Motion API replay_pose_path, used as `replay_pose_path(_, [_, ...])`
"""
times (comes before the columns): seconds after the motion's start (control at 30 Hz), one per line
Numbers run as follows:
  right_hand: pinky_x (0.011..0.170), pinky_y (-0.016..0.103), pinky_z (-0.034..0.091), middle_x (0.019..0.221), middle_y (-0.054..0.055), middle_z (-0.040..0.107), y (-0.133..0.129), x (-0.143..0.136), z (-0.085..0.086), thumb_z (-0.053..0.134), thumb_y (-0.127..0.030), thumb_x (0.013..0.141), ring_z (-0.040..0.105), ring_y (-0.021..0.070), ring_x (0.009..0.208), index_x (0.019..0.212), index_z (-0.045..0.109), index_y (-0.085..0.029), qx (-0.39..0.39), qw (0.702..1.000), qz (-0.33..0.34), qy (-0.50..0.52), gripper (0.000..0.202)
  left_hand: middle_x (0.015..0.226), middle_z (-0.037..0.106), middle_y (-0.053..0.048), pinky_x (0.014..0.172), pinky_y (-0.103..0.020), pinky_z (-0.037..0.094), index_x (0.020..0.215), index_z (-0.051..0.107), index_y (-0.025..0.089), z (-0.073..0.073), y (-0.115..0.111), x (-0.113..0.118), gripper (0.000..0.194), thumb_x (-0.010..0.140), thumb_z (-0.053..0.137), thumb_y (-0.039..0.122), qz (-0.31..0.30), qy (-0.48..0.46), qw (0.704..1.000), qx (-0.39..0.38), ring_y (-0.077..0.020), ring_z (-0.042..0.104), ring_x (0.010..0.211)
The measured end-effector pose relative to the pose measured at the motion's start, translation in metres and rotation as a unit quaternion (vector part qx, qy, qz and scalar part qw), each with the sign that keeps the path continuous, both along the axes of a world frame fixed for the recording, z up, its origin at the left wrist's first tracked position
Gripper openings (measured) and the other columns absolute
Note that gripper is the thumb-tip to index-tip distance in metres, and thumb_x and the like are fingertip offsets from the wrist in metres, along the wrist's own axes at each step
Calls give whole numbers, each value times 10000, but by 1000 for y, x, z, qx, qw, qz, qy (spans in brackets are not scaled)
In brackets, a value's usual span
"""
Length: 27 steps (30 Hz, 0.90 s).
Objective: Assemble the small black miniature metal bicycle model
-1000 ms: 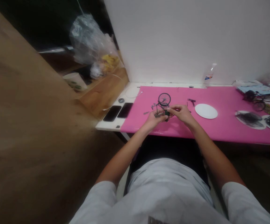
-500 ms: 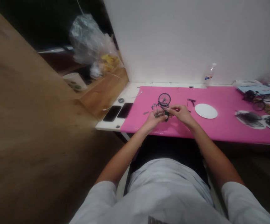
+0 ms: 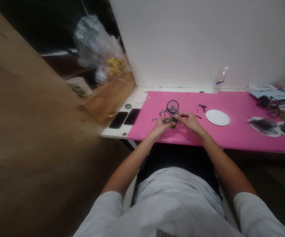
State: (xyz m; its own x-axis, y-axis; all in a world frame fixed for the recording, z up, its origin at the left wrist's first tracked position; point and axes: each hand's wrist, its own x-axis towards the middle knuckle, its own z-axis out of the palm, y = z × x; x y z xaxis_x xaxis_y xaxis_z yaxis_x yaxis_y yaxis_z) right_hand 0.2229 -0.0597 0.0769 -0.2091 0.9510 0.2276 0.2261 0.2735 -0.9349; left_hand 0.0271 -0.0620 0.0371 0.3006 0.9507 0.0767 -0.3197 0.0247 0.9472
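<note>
Holding a miniature bicycle (image 3: 170,112) clamped in the left grip (image 3: 161,127), over the front of the pink-covered bench (image 3: 231,138), to the left of a white plate (image 3: 217,118) and a dark pistol-shaped piece (image 3: 203,107). Meeting the bicycle with the right grip (image 3: 190,121), bunched at the fingertips; too small to tell whether clamped on a part or only touching.

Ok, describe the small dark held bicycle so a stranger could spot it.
Find the pink-topped table. Near its front edge, a bare left hand holds a small, dark model bicycle, a bare right hand against it. Unlike the black wheeled model at far right, it is held.
</note>
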Motion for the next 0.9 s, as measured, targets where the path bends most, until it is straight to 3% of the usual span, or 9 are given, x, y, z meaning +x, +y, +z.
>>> replay_pose_path(0.17, [874, 353, 564, 1018, 107, 817, 11, 5, -15, 677, -561, 996, 729, 238, 938, 998, 811, -172, 23, 998, -39, -35, 412, 1057, 843, -154, 1075, -474, 607, 1150, 795, 106, -4, 6, -4, 556, 683, 993, 334, 27, 2, 1000, 1, -285, 827, 998])
replay_pose_path(0.37, [821, 336, 532, 935, 103, 827, 20, 12, -34, 730, -326, 955, 719, 233, 859, 930, 844, -167, 40, 982, -19, -182, 198, 1138, 836, -186, 1133, -492, 586, 1096, 799, 103, -12, 15, -10, 490, 689, 985, 302, 57, -5, 998, -18, -305, 823, 1072])
replay_pose_path(0.67, [786, 310, 510, 956, 101, 826, 21, 3, -55, 765, -205, 946, 723, 227, 855, 949, 866, -176, 56, 954, -34, -293, 106, 1190, 821, -205, 1123, -470, 594, 1129, 802, 80, -28, 24, -12, 488, 701, 966, 248, 64, -10, 998, -22, -287, 827, 1053])
replay_pose_path(0.9, [754, 303, 473, 1013, 113, 803, 15, -4, -55, 746, -194, 974, 695, 235, 937, 936, 830, -173, 62, 934, -58, -347, 95, 1157, 830, -193, 1094, -454, 616, 1117, 796, 81, -39, 28, -13, 472, 701, 976, 215, 74, -19, 996, -45, -253, 827, 1017])
